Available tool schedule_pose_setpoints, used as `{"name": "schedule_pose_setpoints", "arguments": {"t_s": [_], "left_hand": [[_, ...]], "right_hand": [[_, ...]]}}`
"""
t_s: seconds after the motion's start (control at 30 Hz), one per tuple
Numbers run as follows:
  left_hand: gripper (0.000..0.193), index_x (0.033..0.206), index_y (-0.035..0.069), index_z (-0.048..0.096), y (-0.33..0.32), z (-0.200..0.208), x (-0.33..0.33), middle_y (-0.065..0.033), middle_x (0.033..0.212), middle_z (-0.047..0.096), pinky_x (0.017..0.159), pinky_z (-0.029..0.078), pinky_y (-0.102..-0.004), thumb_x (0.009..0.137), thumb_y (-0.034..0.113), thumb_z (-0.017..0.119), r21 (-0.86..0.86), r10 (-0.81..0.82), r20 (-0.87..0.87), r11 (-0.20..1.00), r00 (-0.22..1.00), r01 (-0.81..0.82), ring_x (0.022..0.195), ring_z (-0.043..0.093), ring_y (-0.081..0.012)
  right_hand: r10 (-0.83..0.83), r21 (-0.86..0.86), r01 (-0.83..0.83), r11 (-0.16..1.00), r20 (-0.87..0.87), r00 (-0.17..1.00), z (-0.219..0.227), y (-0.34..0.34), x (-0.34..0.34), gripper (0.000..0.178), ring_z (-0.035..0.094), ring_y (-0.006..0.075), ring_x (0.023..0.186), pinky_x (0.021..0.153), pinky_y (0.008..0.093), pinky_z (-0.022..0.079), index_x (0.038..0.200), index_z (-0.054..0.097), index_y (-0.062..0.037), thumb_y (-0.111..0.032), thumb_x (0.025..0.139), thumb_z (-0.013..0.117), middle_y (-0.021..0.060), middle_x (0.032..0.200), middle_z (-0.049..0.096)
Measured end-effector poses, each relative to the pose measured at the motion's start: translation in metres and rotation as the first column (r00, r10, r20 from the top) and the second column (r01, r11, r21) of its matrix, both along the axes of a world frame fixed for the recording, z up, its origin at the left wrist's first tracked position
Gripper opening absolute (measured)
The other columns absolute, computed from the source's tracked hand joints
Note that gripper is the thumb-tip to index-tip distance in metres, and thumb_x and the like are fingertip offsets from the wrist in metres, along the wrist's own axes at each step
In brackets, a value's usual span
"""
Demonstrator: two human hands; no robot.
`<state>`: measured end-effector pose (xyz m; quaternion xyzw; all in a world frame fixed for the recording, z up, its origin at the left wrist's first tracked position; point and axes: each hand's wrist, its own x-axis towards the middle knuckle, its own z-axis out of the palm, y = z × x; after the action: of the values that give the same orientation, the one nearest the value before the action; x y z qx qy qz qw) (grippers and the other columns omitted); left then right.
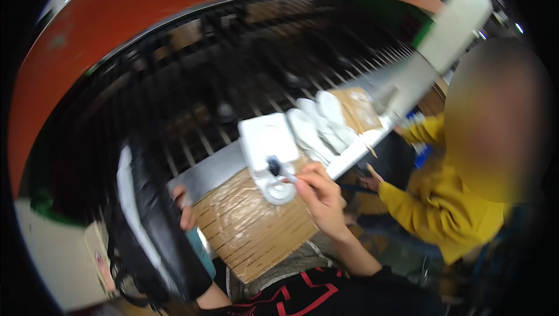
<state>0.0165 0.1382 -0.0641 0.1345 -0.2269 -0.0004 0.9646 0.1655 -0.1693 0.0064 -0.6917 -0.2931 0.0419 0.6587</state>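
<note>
My left hand [186, 214] is closed round a large black shoe or boot [154, 223] with a white band along its side, held upright at the left. Teal material [201, 255] shows beside those fingers. In a pinch, my right hand [325, 202] holds a small brush [288, 174] with a dark tip. The tip is over a white tray [262, 132], close to a small round white dish [279, 194]. Both stand by a tape-covered cardboard sheet [250, 223] in front of me. Blur hides whether the brush touches the tray.
Several white shoe soles [311, 135] lie right of the tray, beside another cardboard piece [356, 109]. Ahead runs a conveyor of metal rods [189, 150] with dark items on it, under an orange hood [174, 4]. A person in a yellow top [442, 211] is at the right.
</note>
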Motion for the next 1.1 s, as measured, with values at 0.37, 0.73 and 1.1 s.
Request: {"name": "schedule_pose_setpoints", "arguments": {"t_s": [0.37, 0.73, 1.1], "left_hand": [[0.043, 0.114, -0.002, 0.063, 0.169, -0.065, 0.094, -0.0184, 0.107, 0.067, 0.08, 0.061, -0.0414, 0.095, 0.036, 0.06, -0.306, 0.301, -0.647, 0.739, 0.7, -0.601, 0.092, 0.069, -0.0317], [0.049, 0.137, -0.001, 0.038, 0.145, -0.048, 0.114, -0.0259, 0.131, 0.052, 0.083, 0.065, -0.0379, 0.103, 0.031, 0.054, 0.053, 0.603, -0.763, 0.415, 0.231, -0.908, 0.106, 0.065, -0.0353], [0.102, 0.148, 0.002, 0.044, 0.06, -0.065, 0.311, -0.027, 0.136, 0.059, 0.106, 0.045, -0.0405, 0.066, 0.046, 0.084, 0.855, 0.904, 0.174, -0.335, 0.392, 0.395, 0.128, 0.057, -0.0333]], "right_hand": [[-0.04, 0.018, 0.042, 0.999, -0.11, 0.993, 0.007, -0.009, 0.024, 0.017, 0.044, 0.0077, 0.078, 0.067, 0.0217, 0.036, 0.102, 0.071, 0.0051, -0.007, 0.099, 0.059, 0.0035, 0.097, 0.048], [0.017, -0.017, -0.02, 1.0, -0.128, 0.992, -0.002, 0.008, 0.033, 0.019, 0.045, 0.0064, 0.079, 0.069, 0.0202, 0.038, 0.108, 0.07, 0.0044, -0.008, 0.101, 0.058, 0.003, 0.102, 0.051], [-0.21, -0.08, 0.202, 0.976, -0.103, 0.972, -0.001, -0.022, 0.049, 0.025, 0.041, 0.006, 0.071, 0.067, 0.0213, 0.032, 0.103, 0.07, 0.0044, -0.016, 0.103, 0.055, 0.0, 0.086, 0.048]]}}
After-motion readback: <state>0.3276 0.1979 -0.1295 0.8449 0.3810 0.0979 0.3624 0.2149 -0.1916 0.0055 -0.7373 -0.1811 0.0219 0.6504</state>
